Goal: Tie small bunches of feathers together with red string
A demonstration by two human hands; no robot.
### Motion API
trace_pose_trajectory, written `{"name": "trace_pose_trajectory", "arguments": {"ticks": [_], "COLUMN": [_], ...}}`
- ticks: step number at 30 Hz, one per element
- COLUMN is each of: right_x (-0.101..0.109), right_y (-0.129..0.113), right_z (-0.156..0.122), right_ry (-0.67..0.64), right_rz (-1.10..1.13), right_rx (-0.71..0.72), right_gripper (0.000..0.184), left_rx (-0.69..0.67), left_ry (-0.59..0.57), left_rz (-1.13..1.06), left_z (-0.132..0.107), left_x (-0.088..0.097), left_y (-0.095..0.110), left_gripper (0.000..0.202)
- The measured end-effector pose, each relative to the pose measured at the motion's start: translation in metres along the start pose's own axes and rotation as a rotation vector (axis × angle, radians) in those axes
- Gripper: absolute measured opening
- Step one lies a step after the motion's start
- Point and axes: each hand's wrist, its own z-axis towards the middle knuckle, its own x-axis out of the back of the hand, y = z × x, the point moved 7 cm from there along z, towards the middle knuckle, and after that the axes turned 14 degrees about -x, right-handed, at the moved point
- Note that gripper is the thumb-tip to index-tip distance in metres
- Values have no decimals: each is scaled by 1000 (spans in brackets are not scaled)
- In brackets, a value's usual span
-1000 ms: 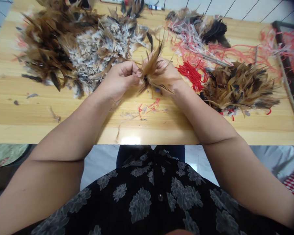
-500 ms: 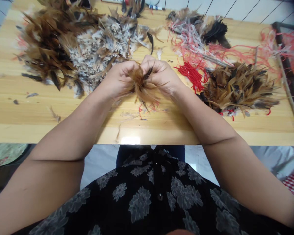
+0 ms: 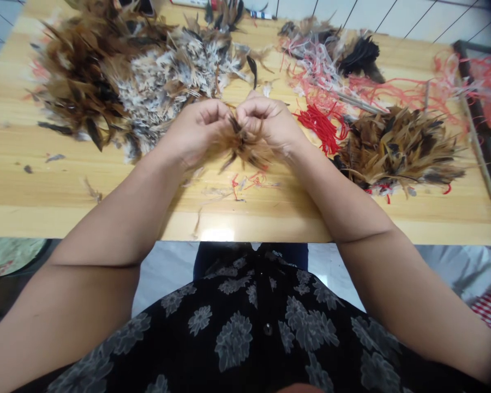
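Note:
Both my hands meet above the middle of the wooden table (image 3: 65, 191). My left hand (image 3: 194, 134) and my right hand (image 3: 270, 128) are closed, fingers curled, on a small bundle of brown feathers (image 3: 243, 147) held between them. The feather tips hang down and toward me, slightly blurred. Red thread scraps (image 3: 249, 180) lie on the table just under the bundle.
A big heap of brown and speckled grey feathers (image 3: 139, 71) fills the far left. A pile of brown feathers (image 3: 401, 147) lies at the right, with a bunch of red thread (image 3: 321, 125) beside it. Tangled pink and red strings (image 3: 352, 76) spread across the far right.
The feather bundle has been turned over: its tips pointed up away from me a second ago and now hang down. Both hands closed in around it.

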Motion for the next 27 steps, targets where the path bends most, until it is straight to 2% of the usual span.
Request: {"name": "trace_pose_trajectory", "arguments": {"ticks": [4, 6, 12, 18, 23, 27], "right_x": [15, 21, 24, 21, 18, 18], "right_y": [16, 22, 41, 33, 28, 33], "right_z": [9, 12, 33, 14, 5, 11], "right_ry": [41, 41, 48, 51, 87, 89], "right_rz": [131, 185, 178, 138, 32, -17], "right_rx": [-88, -117, -185, -143, -153, -117], "right_gripper": [72, 78, 91, 74, 64, 67], "left_rx": [59, 54, 73, 35, 13, 26], "left_ry": [176, 247, 255, 251, 260, 257], "left_rz": [-119, -151, -95, -160, -158, -171], "left_z": [0, -1, -1, 3, 1, -1], "left_x": [10, 14, 17, 7, 6, 2], "left_y": [-5, -6, -10, 4, 4, 7], "left_gripper": [40, 33, 40, 54, 50, 41]}}
